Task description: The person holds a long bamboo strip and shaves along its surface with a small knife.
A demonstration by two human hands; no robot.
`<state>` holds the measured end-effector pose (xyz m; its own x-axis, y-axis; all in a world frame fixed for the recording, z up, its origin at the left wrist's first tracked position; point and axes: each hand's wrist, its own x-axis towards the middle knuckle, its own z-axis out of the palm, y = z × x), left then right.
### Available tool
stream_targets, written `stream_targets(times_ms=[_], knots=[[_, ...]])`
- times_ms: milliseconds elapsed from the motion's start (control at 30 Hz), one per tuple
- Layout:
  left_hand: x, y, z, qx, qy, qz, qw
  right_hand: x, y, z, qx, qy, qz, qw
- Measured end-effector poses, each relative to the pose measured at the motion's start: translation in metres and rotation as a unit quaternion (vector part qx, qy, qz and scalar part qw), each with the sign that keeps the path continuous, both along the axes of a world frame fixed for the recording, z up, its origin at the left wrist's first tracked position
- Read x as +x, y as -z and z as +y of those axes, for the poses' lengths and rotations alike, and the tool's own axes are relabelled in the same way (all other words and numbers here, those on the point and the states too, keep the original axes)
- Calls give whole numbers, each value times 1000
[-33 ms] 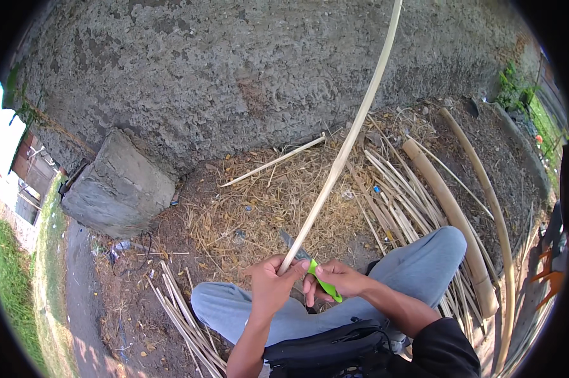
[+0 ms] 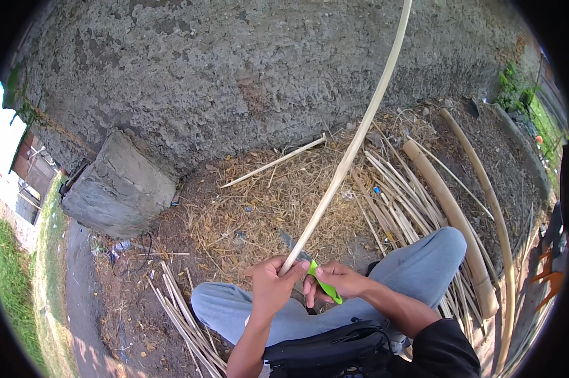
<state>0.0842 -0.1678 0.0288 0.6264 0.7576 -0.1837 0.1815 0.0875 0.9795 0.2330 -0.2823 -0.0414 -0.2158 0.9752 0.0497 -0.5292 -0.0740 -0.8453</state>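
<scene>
A long pale strip of split bamboo (image 2: 354, 151) slants up and away from my lap, past the top edge of the view. My left hand (image 2: 273, 285) is closed round its near end. In my right hand (image 2: 341, 279) is a knife (image 2: 327, 288) with a bright green handle, its fingers wrapped about the grip. The grey blade (image 2: 288, 239) crosses behind the strip just above my left hand, pointing up and left. Both hands are close together over my crossed legs (image 2: 398, 271) in grey trousers. Part of the blade is hidden by the strip.
Split bamboo strips lie in a bundle (image 2: 183, 321) at left and a larger pile (image 2: 410, 208) at right. Beside that pile are a thick bamboo pole (image 2: 451, 220) and a thinner curved one (image 2: 486, 189). Shavings (image 2: 259, 214) cover the ground before a rough wall (image 2: 234, 75). A concrete block (image 2: 117, 183) stands left.
The far part of the bamboo strip has swung slightly to the right. My hands and the knife look almost unmoved.
</scene>
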Motion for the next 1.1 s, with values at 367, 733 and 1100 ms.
stream_targets(times_ms=[367, 733, 1100], knots=[[-3, 1, 0, 44, 12, -26, 999, -2, -1, -1, -7, -13, 24, 1000], [-9, 1, 3, 17, 36, -34, 999, -4, 1, -2, -26, -11, 37, 999], [-9, -8, 1, 42, 60, -33, 997, 0, 1, -2, -22, -22, 53, 998]])
